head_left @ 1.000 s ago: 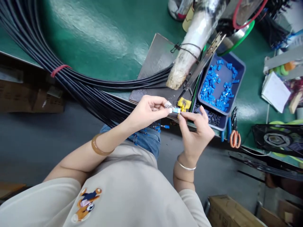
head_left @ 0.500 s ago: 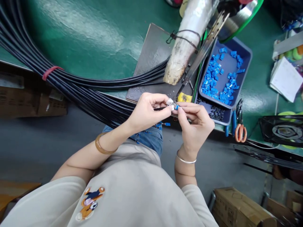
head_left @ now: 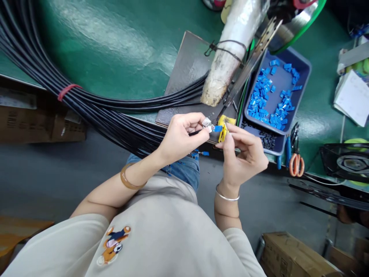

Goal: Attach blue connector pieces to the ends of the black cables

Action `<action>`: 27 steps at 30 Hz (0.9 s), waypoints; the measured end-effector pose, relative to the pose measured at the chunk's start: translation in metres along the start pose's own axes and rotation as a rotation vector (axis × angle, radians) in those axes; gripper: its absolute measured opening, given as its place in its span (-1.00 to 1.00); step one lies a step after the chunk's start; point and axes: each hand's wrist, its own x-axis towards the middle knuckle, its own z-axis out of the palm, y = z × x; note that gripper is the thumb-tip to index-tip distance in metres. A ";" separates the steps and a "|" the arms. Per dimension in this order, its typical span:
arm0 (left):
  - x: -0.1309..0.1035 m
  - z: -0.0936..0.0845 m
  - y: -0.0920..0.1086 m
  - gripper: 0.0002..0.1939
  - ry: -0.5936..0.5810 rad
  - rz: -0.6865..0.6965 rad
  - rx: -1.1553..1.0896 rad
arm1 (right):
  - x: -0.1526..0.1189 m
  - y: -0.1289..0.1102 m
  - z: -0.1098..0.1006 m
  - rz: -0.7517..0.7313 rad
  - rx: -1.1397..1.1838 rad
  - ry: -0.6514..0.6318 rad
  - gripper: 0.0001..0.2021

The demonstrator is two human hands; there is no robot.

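Note:
My left hand (head_left: 188,134) pinches the end of a black cable, with white coverings on its fingertips. A small blue connector (head_left: 217,129) sits at the wires of that cable end. Just to its right, my right hand (head_left: 240,152) grips a small yellow piece (head_left: 223,132) between thumb and fingers, close to the connector. Behind it, a yellow block (head_left: 229,119) lies at the edge of a dark board (head_left: 187,57). A thick bundle of black cables (head_left: 115,119) runs in from the left, and blue connectors (head_left: 205,153) show on several ends over my lap.
A wrapped white tube (head_left: 221,65) and a metal arm (head_left: 250,61) hang over the board. On the right are a tray (head_left: 305,73) of blue connectors, a lower tray of small black parts (head_left: 267,140), orange-handled scissors (head_left: 296,165), papers (head_left: 352,96) and a black fan (head_left: 346,161).
My right hand has let go of the blue connector, moved slightly right and now holds the yellow piece. More of the blue connector shows. My left hand keeps its pinch on the cable end.

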 end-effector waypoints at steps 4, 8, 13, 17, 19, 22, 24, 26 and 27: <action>-0.002 -0.002 -0.003 -0.85 -0.017 0.003 0.010 | -0.005 0.003 0.001 -0.178 -0.014 0.002 -0.84; -0.002 -0.002 -0.005 -0.83 -0.024 -0.001 -0.017 | -0.009 0.005 0.003 -0.293 -0.106 -0.019 -0.82; -0.004 -0.002 -0.005 -0.83 -0.025 -0.013 -0.015 | -0.008 0.006 0.000 -0.292 -0.089 0.040 -0.79; -0.004 -0.001 -0.002 -0.84 -0.050 -0.005 -0.008 | -0.001 0.003 0.000 -0.050 0.045 0.005 -0.86; -0.004 -0.001 -0.001 -0.87 -0.044 0.007 -0.030 | 0.002 0.000 0.002 0.080 0.134 -0.064 -0.91; -0.002 0.001 -0.001 -0.90 -0.015 0.022 -0.066 | 0.004 -0.004 0.004 0.170 0.199 -0.096 -0.93; -0.002 0.002 -0.003 -0.91 0.012 0.038 -0.066 | 0.005 -0.004 0.004 0.182 0.202 -0.095 -0.94; -0.001 0.002 -0.004 -0.94 0.036 0.056 -0.052 | 0.005 -0.004 0.004 0.190 0.213 -0.110 -0.95; -0.001 0.002 -0.005 -0.96 0.042 0.062 -0.048 | 0.006 -0.004 0.003 0.194 0.221 -0.119 -0.95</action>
